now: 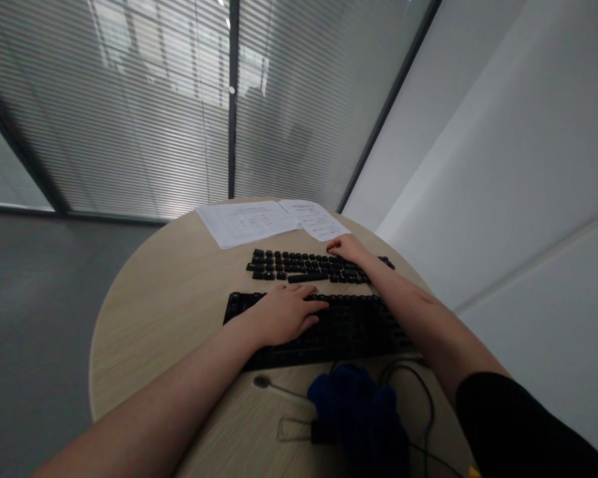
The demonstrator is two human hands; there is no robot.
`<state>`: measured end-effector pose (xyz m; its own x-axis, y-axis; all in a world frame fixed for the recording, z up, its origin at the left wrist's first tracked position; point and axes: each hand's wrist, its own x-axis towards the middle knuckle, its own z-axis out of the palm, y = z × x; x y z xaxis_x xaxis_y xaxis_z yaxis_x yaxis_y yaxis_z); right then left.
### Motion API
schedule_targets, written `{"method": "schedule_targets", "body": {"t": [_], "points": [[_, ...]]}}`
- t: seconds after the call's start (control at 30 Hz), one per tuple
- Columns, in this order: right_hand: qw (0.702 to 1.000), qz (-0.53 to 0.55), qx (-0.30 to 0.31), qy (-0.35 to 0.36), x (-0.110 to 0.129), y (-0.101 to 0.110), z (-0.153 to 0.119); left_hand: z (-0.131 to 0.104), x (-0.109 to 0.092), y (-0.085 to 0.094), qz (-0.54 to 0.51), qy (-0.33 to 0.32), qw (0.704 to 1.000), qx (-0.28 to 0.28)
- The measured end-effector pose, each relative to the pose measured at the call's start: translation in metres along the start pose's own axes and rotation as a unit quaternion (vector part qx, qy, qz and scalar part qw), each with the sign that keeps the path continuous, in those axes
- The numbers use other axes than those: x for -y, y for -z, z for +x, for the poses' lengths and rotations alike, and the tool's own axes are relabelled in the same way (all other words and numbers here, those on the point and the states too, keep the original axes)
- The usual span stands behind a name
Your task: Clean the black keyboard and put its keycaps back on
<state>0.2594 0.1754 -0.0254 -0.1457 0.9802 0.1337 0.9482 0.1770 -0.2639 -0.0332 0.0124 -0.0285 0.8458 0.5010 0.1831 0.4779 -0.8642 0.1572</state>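
Note:
A black keyboard (349, 332) lies across the round table. My left hand (289, 312) rests on its left half, fingers spread and pointing right. Behind the keyboard, loose black keycaps (306, 265) are laid out in rows, with a long spacebar cap (307, 277) in the front row. My right hand (345, 247) is at the back row of the keycaps, its fingers pinched together at a small dark piece, seemingly a keycap. My right forearm passes over the right part of the rows and the keyboard's right end.
Printed papers (249, 222) lie at the far edge of the wooden table (144, 312). Nearer are a blue cloth (359, 411), a small brush (262, 382), a black binder clip (323, 431) and a black cable (431, 405). A glass partition and white wall stand beyond.

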Motion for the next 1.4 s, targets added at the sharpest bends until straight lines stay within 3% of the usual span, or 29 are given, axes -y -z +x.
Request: {"method": "schedule_targets", "body": {"t": [0.17, 0.3, 0.43, 0.53, 0.77, 1.4], "points": [[0.999, 0.023, -0.047, 0.007, 0.019, 0.018, -0.017, -0.006, 0.007, 0.011, -0.048, 0.006, 0.998, -0.034], [0.991, 0.082, -0.104, 0.034, 0.031, 0.036, -0.074, -0.016, 0.02, 0.026, -0.059, 0.068, 0.995, -0.051], [0.974, 0.192, -0.066, 0.103, 0.041, 0.043, -0.148, -0.018, 0.029, 0.031, -0.071, 0.122, 0.989, -0.052], [0.972, 0.185, -0.014, 0.146, 0.051, 0.041, -0.178, -0.013, 0.028, 0.027, -0.08, 0.141, 0.986, -0.031], [0.977, 0.118, 0.058, 0.167, 0.067, 0.032, -0.178, -0.01, 0.03, 0.021, -0.122, 0.16, 0.979, -0.012], [0.98, 0.078, 0.086, 0.162, 0.074, 0.035, -0.184, -0.012, 0.033, 0.023, -0.14, 0.146, 0.979, -0.004]]}}
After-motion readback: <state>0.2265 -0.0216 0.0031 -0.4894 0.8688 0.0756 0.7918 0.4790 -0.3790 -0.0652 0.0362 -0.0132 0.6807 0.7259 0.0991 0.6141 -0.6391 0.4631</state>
